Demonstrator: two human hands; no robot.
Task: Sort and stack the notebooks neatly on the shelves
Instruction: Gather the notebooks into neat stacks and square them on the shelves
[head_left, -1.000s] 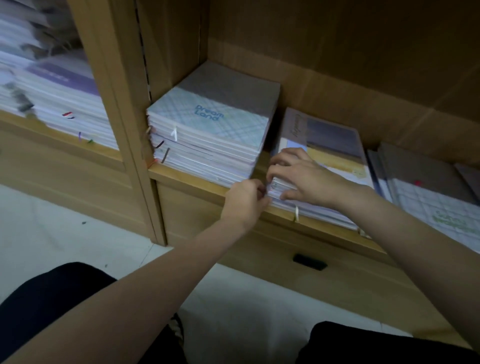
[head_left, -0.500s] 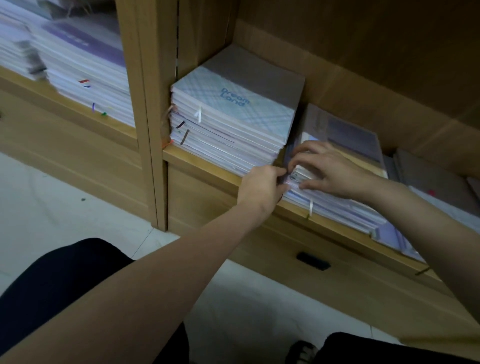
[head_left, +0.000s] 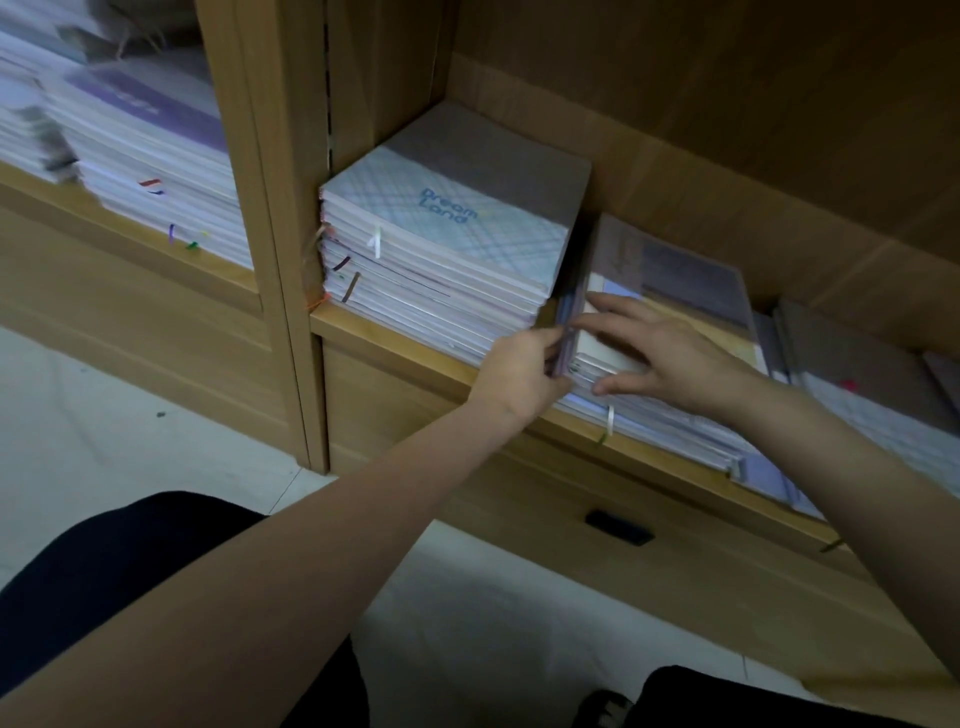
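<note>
The wooden shelf (head_left: 395, 338) carries three piles side by side, and the trouble, if it comes, will come from how tightly they sit. The tall stack with the "Dream Land" cover (head_left: 452, 228) stands at about ten o'clock from the hands, hard against the cabinet upright, bookmark ribbons hanging from its front edge. The lower middle stack (head_left: 675, 312) lies just beside it at two o'clock from the left hand, and a third pile (head_left: 857, 384) runs off towards three o'clock, with its front corners already jutting past the shelf lip.

Between the two nearer piles a thin notebook (head_left: 566, 332) stands on edge. The left hand (head_left: 519, 379) has its grip clamped on that notebook's lower edge, thumb and fingers curled round it. The right hand (head_left: 670, 358) lies spread and flat on the middle stack, fingers straight, pressing it down.

I judge the risks so: drawing the upright notebook out of the narrow gap could drag the neighbouring covers with it and skew the tall stack; if the flat hand lifts early, the top books may slide forward; and the overhanging pile could spill to the floor (head_left: 130, 415) if nudged.
</note>
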